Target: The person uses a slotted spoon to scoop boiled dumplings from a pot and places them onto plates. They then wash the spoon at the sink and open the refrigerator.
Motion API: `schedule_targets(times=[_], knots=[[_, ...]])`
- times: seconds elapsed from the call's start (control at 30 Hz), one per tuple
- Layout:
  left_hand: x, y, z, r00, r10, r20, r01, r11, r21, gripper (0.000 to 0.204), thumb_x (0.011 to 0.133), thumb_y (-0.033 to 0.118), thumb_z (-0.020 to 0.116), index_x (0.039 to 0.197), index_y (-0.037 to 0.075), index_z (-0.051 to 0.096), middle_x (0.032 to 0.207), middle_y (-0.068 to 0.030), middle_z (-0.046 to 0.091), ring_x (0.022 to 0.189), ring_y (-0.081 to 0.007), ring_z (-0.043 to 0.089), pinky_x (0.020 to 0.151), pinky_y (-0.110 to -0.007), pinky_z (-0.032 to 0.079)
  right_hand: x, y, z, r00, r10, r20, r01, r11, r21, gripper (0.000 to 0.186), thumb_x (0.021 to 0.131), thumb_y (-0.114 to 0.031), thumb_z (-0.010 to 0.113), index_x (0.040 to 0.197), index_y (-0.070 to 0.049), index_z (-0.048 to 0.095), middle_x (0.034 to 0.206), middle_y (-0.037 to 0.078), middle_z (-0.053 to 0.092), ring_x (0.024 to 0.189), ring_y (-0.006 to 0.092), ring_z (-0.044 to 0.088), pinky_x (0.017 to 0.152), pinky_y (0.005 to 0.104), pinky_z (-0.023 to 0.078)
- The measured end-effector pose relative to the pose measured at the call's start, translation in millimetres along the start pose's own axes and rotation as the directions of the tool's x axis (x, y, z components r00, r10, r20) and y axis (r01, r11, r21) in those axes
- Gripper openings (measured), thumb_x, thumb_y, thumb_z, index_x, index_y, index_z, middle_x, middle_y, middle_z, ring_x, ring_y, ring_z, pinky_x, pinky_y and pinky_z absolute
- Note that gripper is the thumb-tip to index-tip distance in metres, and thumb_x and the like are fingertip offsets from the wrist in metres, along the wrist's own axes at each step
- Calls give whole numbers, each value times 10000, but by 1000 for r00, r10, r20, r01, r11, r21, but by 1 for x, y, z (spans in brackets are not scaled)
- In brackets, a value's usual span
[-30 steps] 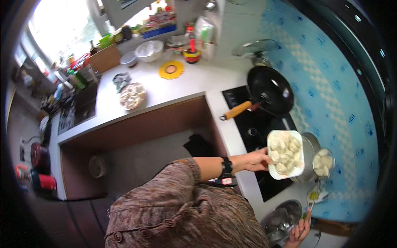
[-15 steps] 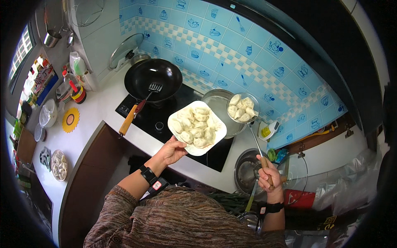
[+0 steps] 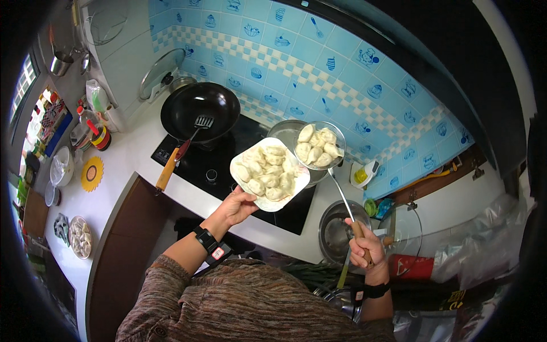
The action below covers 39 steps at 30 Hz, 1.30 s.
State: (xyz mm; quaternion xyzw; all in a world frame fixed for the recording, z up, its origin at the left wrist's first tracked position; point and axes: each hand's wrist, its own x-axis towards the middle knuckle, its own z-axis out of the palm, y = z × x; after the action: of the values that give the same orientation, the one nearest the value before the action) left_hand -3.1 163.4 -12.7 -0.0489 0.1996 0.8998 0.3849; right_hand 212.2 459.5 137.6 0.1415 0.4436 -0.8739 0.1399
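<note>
My left hand [image 3: 236,207] grips the near-left rim of a white square plate [image 3: 272,207] heaped with pale dumplings [image 3: 268,171]. In my right hand [image 3: 366,247] is the wooden handle of a round wire skimmer [image 3: 342,194]. Several more dumplings [image 3: 315,146] lie in its basket. The basket is at the plate's far right side, its edge at or just over the plate's rim; whether they touch I cannot tell. Beneath both sits a metal pot [image 3: 283,131] on the black cooktop [image 3: 196,174], mostly hidden.
A black wok [image 3: 199,105] with a slotted spatula [image 3: 202,123] stands on the left burner, its wooden handle sticking out toward me. A steel bowl [image 3: 332,242] is near my right hand. A glass lid [image 3: 160,74] leans at the back. More dumplings [image 3: 80,236] sit in a bowl far left.
The skimmer with its dumplings has moved left, from over the pot to the plate's edge. My left hand holds the plate almost where it was. The view has shifted slightly.
</note>
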Motion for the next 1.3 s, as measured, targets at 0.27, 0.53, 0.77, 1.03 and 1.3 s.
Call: schedule_targets(times=[0.27, 0.53, 0.77, 1.03, 1.3], knots=[[2, 6, 8, 996, 21, 91, -20, 1000, -11, 720, 760, -141, 522, 1400, 125, 332, 1403, -101, 435, 1286, -288, 440, 1088, -473, 348, -2, -5, 26, 997, 70, 22, -72, 995, 72, 567, 905, -9, 392, 1452, -67, 255, 557, 38, 445, 309, 131, 394, 351, 289, 320], [-40, 35, 22, 976, 205, 68, -196, 973, -119, 711, 757, -110, 583, 1367, 188, 373, 1335, -44, 494, 1229, -238, 493, 1053, -462, 385, 15, -32, 62, 934, 220, 282, -232, 973, 11, 536, 951, -81, 450, 1457, -83, 274, 627, 69, 495, 362, 164, 467, 367, 283, 411], [-158, 93, -24, 882, 459, -106, -460, 888, 17, 682, 747, -50, 639, 1363, 125, 403, 1327, -74, 522, 1192, -235, 536, 1014, -411, 430, 103, -19, 118, 764, 445, 468, -476, 878, -57, 627, 916, -101, 485, 1454, -72, 164, 561, 84, 439, 330, 180, 436, 349, 343, 312], [-297, 182, -152, 649, 698, -303, -712, 697, 80, 617, 756, -99, 566, 1319, 118, 438, 1305, -80, 537, 1179, -250, 544, 956, -411, 472, 218, 85, 282, 524, 623, 580, -616, 748, -248, 601, 884, -98, 527, 1417, -22, 259, 543, 42, 430, 307, 122, 400, 337, 266, 280], [-360, 268, -335, 497, 617, -610, -739, 670, 76, 659, 739, -147, 487, 1325, 133, 370, 1311, -94, 488, 1143, -277, 543, 875, -403, 497, 316, 225, 416, 416, 709, 570, -717, 641, -274, 570, 902, -77, 481, 1425, -24, 263, 559, 30, 423, 309, 111, 388, 336, 242, 283]])
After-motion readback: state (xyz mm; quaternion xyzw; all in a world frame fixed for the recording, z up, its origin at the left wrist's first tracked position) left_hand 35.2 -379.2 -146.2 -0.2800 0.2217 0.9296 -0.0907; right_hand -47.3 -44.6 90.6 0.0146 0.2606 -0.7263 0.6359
